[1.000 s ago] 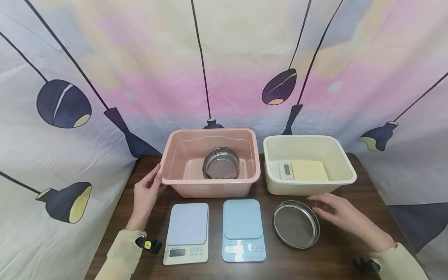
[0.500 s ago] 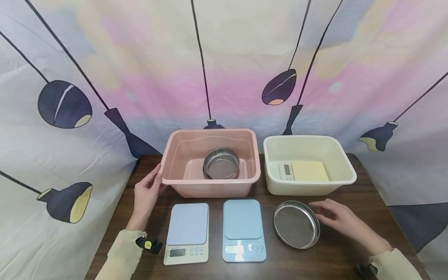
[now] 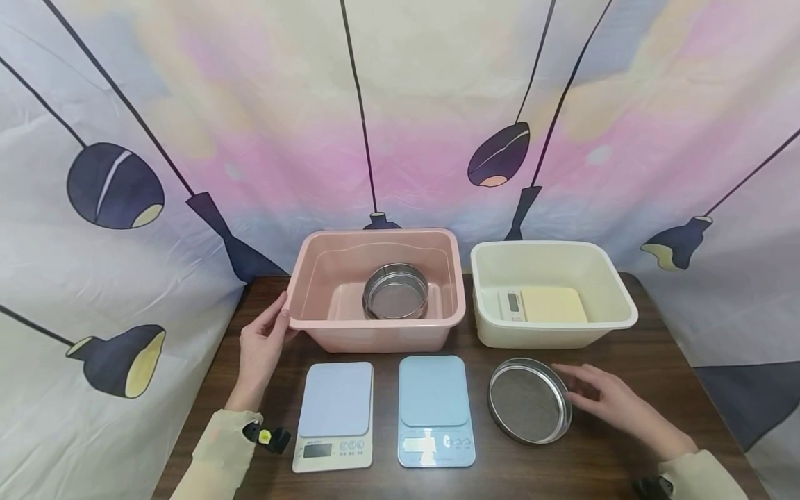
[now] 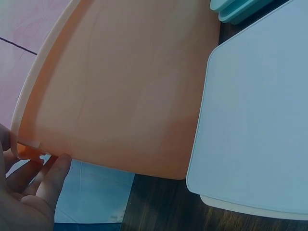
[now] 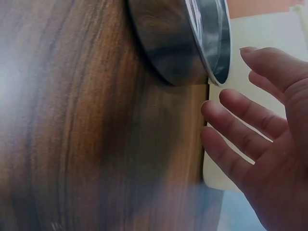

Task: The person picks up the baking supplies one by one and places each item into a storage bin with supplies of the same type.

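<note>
My left hand (image 3: 261, 347) holds the front left corner of a pink plastic basin (image 3: 375, 337), fingers at its rim, also visible in the left wrist view. Inside that basin lies a round metal sieve (image 3: 396, 295). On the table at the right is a second round metal sieve (image 3: 530, 401), flat with its mesh showing. Just right of it hovers my right hand (image 3: 609, 399), fingers loosely spread. In the right wrist view a gap separates the fingertips from the sieve wall (image 5: 168, 43); that hand holds nothing.
A cream basin (image 3: 556, 337) at the back right contains a yellow-topped kitchen scale (image 3: 553, 304). In front stand a white scale with a lilac plate (image 3: 335, 401) and a light blue scale (image 3: 434, 392). Behind the dark wooden table (image 3: 500, 479) hangs a printed cloth (image 3: 412, 104).
My right hand has shifted slightly down and toward the front, staying beside the sieve on the table. The left hand, basins and scales look the same.
</note>
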Action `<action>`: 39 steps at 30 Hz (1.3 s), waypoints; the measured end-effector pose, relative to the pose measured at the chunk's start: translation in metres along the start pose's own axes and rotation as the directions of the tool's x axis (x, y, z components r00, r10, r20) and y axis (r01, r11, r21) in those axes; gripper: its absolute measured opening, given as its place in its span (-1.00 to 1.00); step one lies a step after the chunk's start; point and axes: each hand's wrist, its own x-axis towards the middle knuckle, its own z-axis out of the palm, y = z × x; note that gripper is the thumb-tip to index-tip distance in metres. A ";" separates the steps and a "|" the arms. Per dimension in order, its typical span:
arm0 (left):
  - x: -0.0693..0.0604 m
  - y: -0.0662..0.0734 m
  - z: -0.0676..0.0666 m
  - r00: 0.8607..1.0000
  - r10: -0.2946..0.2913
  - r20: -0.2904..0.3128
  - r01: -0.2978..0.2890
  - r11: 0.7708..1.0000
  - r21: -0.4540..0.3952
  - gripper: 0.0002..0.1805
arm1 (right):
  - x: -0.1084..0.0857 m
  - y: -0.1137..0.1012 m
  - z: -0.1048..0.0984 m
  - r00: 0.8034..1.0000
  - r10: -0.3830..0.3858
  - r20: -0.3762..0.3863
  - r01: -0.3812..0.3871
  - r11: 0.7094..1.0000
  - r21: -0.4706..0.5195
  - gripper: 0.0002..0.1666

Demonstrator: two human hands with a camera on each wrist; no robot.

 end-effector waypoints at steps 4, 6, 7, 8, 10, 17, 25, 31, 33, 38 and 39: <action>0.000 0.000 0.000 1.000 -0.001 0.000 0.001 1.000 0.000 -0.58 | -0.002 0.002 0.002 1.000 -0.005 0.011 0.005 1.000 0.011 -0.33; 0.000 0.000 0.000 1.000 -0.003 0.000 0.003 1.000 -0.001 -0.58 | -0.003 0.003 0.003 1.000 -0.004 0.016 0.003 1.000 0.018 -0.31; 0.000 0.000 0.000 1.000 -0.003 0.001 0.003 1.000 -0.002 -0.58 | -0.003 0.003 0.003 1.000 0.001 0.020 -0.001 1.000 0.021 -0.31; 0.000 0.000 0.000 1.000 -0.004 0.001 0.004 1.000 0.000 -0.58 | -0.004 0.004 0.003 1.000 0.007 0.024 -0.007 1.000 0.027 -0.31; 0.000 0.000 0.000 1.000 -0.007 0.005 0.007 1.000 0.002 -0.58 | -0.005 0.004 0.004 0.999 0.025 0.042 -0.027 0.999 0.037 -0.31; -0.001 0.002 -0.001 1.000 -0.025 0.009 0.025 0.999 0.020 -0.57 | -0.006 0.006 0.006 0.991 0.083 0.101 -0.089 0.994 0.058 -0.31; -0.001 0.001 -0.001 1.000 -0.023 0.007 0.023 0.999 0.041 -0.57 | -0.008 0.009 0.012 0.992 0.072 0.101 -0.080 0.993 0.086 -0.29; 0.000 0.001 -0.001 1.000 -0.024 0.011 0.024 0.999 0.037 -0.57 | -0.008 0.009 0.013 0.988 0.094 0.120 -0.108 0.988 0.111 -0.29; -0.001 0.001 -0.002 1.000 -0.024 0.012 0.023 0.999 0.044 -0.56 | -0.008 0.008 0.013 0.986 0.106 0.129 -0.122 0.985 0.120 -0.30; -0.001 0.000 -0.002 1.000 -0.022 0.012 0.021 0.999 0.047 -0.56 | -0.008 0.005 0.014 0.982 0.135 0.133 -0.153 0.979 0.136 -0.34; -0.001 0.000 -0.001 1.000 -0.021 0.012 0.021 0.999 0.047 -0.56 | -0.008 0.005 0.014 0.982 0.143 0.126 -0.159 0.978 0.132 -0.34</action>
